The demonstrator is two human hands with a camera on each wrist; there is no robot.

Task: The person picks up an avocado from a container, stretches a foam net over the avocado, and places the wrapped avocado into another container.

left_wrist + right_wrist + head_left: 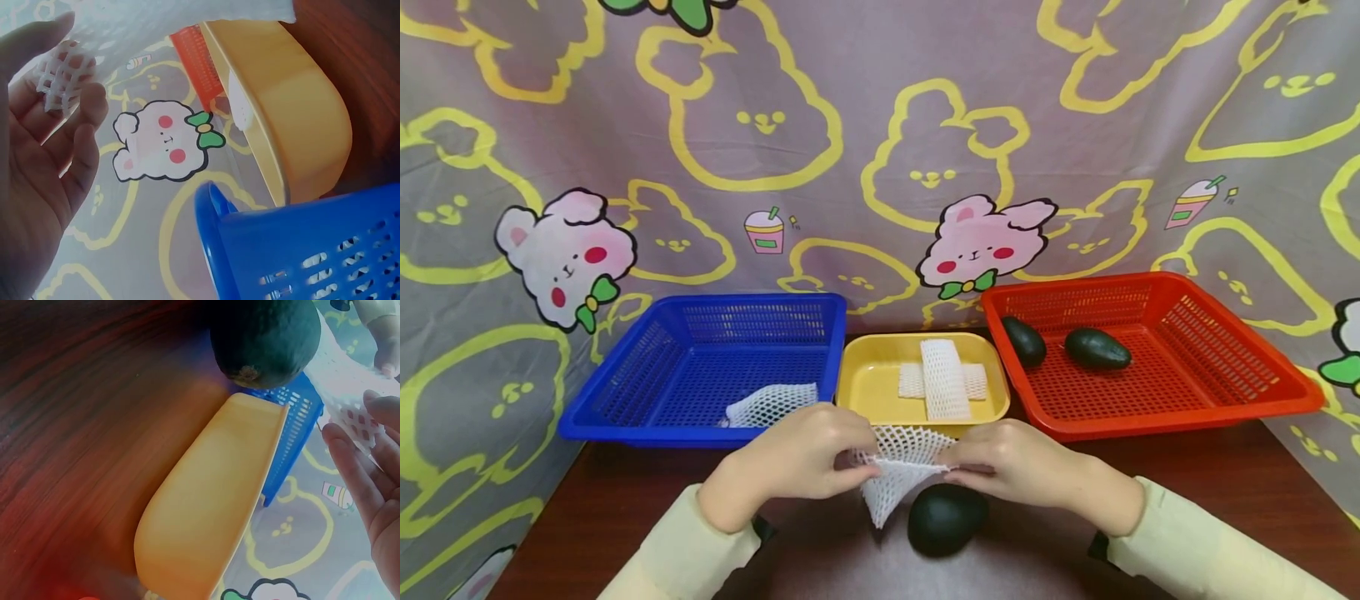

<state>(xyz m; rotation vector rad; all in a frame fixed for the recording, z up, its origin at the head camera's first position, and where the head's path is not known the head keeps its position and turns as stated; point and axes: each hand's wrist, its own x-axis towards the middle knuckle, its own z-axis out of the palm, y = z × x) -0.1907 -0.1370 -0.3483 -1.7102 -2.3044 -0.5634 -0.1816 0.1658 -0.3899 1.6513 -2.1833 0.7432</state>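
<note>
A white foam net sleeve [904, 475] is stretched between both hands above the near part of the table. My left hand [801, 457] pinches its left side, and in the left wrist view the mesh [65, 78] runs between thumb and fingers. At the opposite side my right hand [1018, 462] pinches the net's edge, thumb against fingers. The sleeve's mouth spreads open, with its narrow end pointing down. A dark green avocado [947, 518] lies on the table just below the right hand, outside the net; it also shows large in the right wrist view [265, 340].
A blue basket [700, 367] on the left holds one netted item [771, 406]. In the middle, a yellow tray [868, 400] has foam net sleeves [945, 379] lying crossed. Two avocados [1097, 348] lie in the red basket [1195, 383] on the right. Behind hangs a patterned cloth.
</note>
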